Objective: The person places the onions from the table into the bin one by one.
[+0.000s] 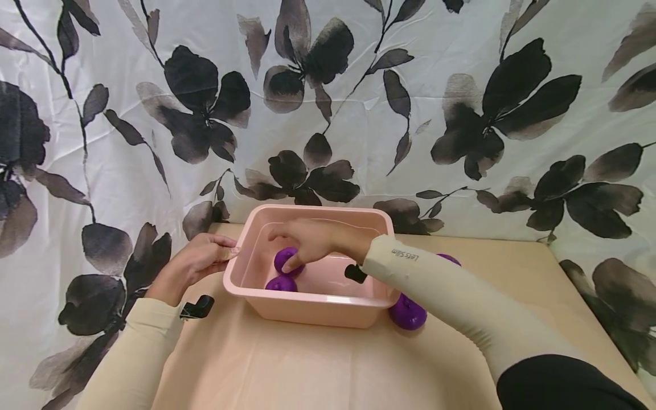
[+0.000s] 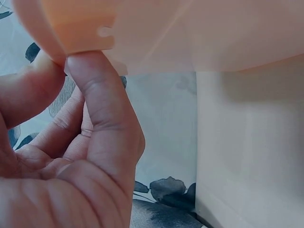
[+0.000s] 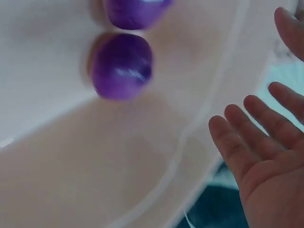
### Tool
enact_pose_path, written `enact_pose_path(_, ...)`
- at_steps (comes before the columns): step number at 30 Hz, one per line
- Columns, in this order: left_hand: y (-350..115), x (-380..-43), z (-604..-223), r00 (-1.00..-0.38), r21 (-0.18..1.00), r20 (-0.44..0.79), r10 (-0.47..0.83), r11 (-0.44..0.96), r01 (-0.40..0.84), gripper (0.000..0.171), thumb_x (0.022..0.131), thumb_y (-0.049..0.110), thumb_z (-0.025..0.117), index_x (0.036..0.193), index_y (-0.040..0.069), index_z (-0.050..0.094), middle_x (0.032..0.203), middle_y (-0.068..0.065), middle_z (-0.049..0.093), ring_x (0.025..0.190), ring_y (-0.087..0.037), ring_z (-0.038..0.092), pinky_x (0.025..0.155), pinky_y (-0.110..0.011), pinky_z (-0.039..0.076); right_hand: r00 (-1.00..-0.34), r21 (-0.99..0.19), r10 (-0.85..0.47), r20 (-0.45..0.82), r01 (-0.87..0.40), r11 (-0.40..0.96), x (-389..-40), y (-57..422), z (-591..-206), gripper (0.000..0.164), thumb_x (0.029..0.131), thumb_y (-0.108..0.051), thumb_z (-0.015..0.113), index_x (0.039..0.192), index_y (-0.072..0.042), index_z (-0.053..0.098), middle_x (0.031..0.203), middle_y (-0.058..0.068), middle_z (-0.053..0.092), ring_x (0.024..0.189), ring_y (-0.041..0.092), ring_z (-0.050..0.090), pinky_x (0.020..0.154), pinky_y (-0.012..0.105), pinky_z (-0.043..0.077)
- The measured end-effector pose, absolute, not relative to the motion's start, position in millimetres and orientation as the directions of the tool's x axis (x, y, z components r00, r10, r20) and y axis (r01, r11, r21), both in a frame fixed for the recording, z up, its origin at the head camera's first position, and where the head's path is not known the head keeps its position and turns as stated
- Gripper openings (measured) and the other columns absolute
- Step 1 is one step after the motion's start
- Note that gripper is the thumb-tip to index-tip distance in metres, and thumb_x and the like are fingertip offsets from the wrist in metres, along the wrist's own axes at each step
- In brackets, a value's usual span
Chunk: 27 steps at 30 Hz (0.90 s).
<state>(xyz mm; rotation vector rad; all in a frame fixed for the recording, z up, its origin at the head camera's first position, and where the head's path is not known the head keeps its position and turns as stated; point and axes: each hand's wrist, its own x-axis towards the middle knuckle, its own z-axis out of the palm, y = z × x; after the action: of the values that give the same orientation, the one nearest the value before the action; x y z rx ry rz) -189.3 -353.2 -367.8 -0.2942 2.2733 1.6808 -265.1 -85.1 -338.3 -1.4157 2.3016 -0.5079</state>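
A pink plastic tub (image 1: 312,310) stands on the table. On its left rim my left hand (image 1: 205,256) pinches the edge between thumb and finger; the left wrist view shows the thumb (image 2: 92,71) pressed under the lip. Inside the tub, toward its left end, lie two shiny purple balls, one farther back (image 1: 279,259) and one nearer the front wall (image 1: 282,283). My right hand (image 1: 310,239) reaches in over them with its fingers spread. From the right wrist, that palm (image 3: 270,185) looks bare, apart from the nearer ball (image 3: 122,66).
Another purple ball (image 1: 408,313) sits on the table against the tub's right front corner. Part of one more (image 1: 449,258) shows behind my right forearm (image 1: 435,290). A floral cloth (image 1: 389,131) hangs right behind the table (image 1: 307,364).
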Motion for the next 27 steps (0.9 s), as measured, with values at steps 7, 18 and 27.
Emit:
enact_pose_path(7,-353.6,-187.8,-365.9,-0.931,0.89,-0.364,0.022,0.304,-0.341,0.036,0.101,0.002,0.06,0.133,-0.014,0.059,0.092,0.002,0.067,0.082,-0.009,0.065,0.076,-0.023,0.062,-0.494,-0.513,-0.869,-0.016,-0.742,0.431,-261.0,-27.5,-305.4,0.073,0.088,-0.034,0.084,0.152,-0.017,0.053,0.15,0.005,0.06,0.136,0.028,0.059,0.114,0.045,0.05)
enact_pose_path(18,-353.5,-187.6,-367.9,-0.935,0.899,-0.353,0.034,0.288,-0.329,0.036,0.101,-0.001,0.057,0.133,-0.016,0.057,0.092,0.004,0.065,0.081,-0.007,0.065,0.074,-0.021,0.061,-0.646,-0.57,-0.761,0.051,-0.645,0.509,-262.7,59.9,-305.1,0.072,0.085,-0.033,0.087,0.146,-0.011,0.058,0.147,0.009,0.061,0.134,0.036,0.061,0.113,0.051,0.05)
enact_pose_path(27,-350.4,-191.1,-369.2,-0.932,0.917,-0.354,0.08,0.228,-0.328,0.026,0.1,-0.001,0.061,0.123,-0.01,0.065,0.088,0.006,0.067,0.079,-0.005,0.067,0.075,-0.021,0.061,-0.772,-0.592,-0.632,0.075,-0.544,0.595,-277.7,138.9,-337.4,0.064,0.087,-0.022,0.085,0.144,-0.005,0.058,0.146,0.017,0.061,0.133,0.04,0.06,0.112,0.056,0.05)
